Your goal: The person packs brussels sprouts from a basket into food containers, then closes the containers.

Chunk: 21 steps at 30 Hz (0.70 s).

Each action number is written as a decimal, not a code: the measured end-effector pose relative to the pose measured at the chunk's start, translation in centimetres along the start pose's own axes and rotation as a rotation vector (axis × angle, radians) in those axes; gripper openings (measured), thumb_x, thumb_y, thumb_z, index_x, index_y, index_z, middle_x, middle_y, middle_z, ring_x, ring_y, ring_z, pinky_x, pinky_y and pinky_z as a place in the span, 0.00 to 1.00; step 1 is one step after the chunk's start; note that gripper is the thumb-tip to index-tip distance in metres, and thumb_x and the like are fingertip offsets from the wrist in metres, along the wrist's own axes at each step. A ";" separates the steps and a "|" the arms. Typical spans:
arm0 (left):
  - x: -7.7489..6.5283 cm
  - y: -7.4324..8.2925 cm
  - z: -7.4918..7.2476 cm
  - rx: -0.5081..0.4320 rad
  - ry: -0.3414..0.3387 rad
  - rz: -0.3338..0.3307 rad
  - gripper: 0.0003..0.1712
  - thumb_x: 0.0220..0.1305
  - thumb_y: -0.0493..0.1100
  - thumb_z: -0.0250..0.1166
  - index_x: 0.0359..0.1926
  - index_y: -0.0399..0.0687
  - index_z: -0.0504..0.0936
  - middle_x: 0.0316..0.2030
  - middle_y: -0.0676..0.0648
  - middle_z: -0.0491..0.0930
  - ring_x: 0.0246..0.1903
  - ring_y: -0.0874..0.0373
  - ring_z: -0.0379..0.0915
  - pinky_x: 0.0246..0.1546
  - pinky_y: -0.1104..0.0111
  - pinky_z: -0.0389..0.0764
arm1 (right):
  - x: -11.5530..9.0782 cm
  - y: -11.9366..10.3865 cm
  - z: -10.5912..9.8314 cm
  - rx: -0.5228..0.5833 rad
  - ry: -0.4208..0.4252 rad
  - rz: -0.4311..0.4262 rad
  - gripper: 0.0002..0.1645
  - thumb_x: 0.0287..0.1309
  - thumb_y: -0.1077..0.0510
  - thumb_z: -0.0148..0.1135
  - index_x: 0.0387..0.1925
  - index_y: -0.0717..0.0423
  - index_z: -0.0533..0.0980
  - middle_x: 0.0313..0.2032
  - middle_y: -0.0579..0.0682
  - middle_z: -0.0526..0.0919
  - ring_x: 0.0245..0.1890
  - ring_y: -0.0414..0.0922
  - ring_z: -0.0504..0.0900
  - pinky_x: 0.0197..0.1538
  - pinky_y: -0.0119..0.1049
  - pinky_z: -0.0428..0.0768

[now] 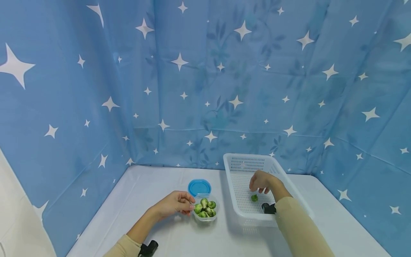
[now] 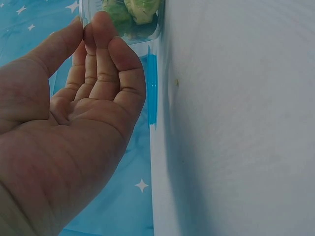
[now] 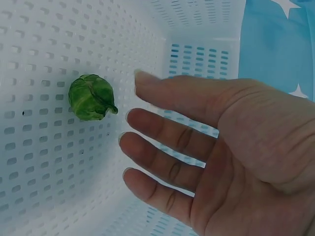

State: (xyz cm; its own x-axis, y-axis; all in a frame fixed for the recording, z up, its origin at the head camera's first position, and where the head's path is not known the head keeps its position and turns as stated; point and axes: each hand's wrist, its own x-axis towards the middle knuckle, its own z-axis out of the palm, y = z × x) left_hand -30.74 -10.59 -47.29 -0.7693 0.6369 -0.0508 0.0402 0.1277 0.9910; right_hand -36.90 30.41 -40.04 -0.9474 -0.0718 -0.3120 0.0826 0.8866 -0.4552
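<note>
A small clear plastic container [image 1: 206, 218] holds several Brussels sprouts [image 1: 204, 208]. My left hand [image 1: 176, 204] is at its left side, the thumb and fingertips gripping its edge. In the left wrist view, the hand [image 2: 98, 98] covers the container's near corner, so the exact contact is partly hidden. My right hand [image 1: 261, 181] reaches down inside a white perforated plastic basket [image 1: 236, 200]. Below its fingertips one Brussels sprout [image 3: 92, 97] lies on the basket floor. A gap separates the sprout from the loosely bent fingers of the right hand [image 3: 197, 142], which hold nothing.
A round blue lid [image 1: 199, 187] lies on the white table [image 1: 147, 185] just behind the container. The basket's raised walls surround the right hand. A blue curtain [image 1: 199, 82] with white stars hangs behind the table and along both sides.
</note>
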 end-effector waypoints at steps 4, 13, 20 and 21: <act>0.0 -0.1 -0.1 0.010 -0.008 0.002 0.22 0.72 0.42 0.68 0.57 0.29 0.77 0.36 0.47 0.86 0.36 0.55 0.86 0.43 0.61 0.87 | -0.3 0.0 0.0 -0.010 -0.006 0.027 0.06 0.59 0.63 0.73 0.39 0.56 0.87 0.38 0.51 0.87 0.37 0.52 0.85 0.43 0.49 0.87; 0.2 -0.3 -0.2 0.016 -0.002 0.001 0.22 0.71 0.43 0.69 0.56 0.31 0.78 0.36 0.47 0.86 0.37 0.55 0.86 0.42 0.62 0.86 | -1.2 -0.5 0.2 0.015 -0.064 0.058 0.05 0.60 0.65 0.73 0.38 0.58 0.87 0.37 0.53 0.88 0.37 0.52 0.88 0.44 0.49 0.89; 0.1 -0.3 -0.1 0.016 -0.008 0.006 0.22 0.72 0.42 0.68 0.57 0.30 0.77 0.36 0.46 0.86 0.37 0.55 0.86 0.43 0.61 0.87 | -1.2 -0.4 0.7 0.037 -0.069 0.056 0.04 0.57 0.68 0.74 0.35 0.61 0.86 0.34 0.54 0.88 0.35 0.48 0.88 0.43 0.44 0.90; 0.1 -0.3 -0.1 0.014 -0.008 0.007 0.22 0.72 0.42 0.68 0.57 0.30 0.77 0.36 0.46 0.86 0.37 0.55 0.86 0.43 0.61 0.87 | -1.2 -0.4 0.7 0.033 -0.068 0.058 0.04 0.57 0.69 0.74 0.34 0.61 0.86 0.34 0.53 0.89 0.35 0.48 0.88 0.43 0.43 0.89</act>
State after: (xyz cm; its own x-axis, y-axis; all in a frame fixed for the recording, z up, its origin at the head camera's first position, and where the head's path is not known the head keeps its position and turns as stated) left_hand -30.90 -10.65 -47.53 -0.7636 0.6441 -0.0446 0.0547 0.1333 0.9896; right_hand -35.60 29.78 -40.09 -0.9177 -0.0524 -0.3937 0.1481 0.8747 -0.4616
